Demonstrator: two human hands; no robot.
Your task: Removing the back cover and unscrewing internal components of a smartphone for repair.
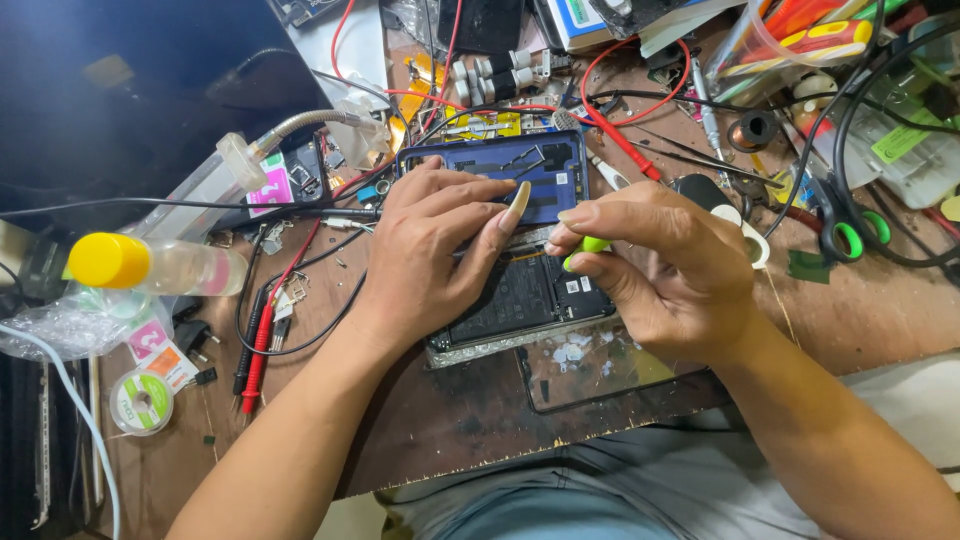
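- Pressing down on the opened phone (pixel 520 290), the left hand (pixel 435 250) lay flat, fingers spread across the phone's upper part; nothing was gripped in it.
- Right hand (pixel 650 265) was pinched shut on a small green-handled tool (pixel 588 247), held between thumb and fingertips, with the tool's tip pointing down at the phone's exposed insides.
- Phone lay directly under both hands, back removed, dark battery area visible between the two wrists.
- Blue phone frame (pixel 555 175) sat just beyond the left fingertips, touching or overlapping the phone's far edge; which one could not be told.
- Dark glass panel (pixel 590 375) lay under the right wrist, nearer the body, smeared with pale residue.
- Red and black probe leads (pixel 262 340) lay left of the left forearm on the tabletop (pixel 440 420).
- Clear bottle with a yellow cap (pixel 150 265) lay on its side well left of the left hand.
- Green-handled scissors (pixel 850 230) lay to the right of the right hand, among black cables.
- Small solder-wick reel (pixel 141 402) sat far left, near the body.
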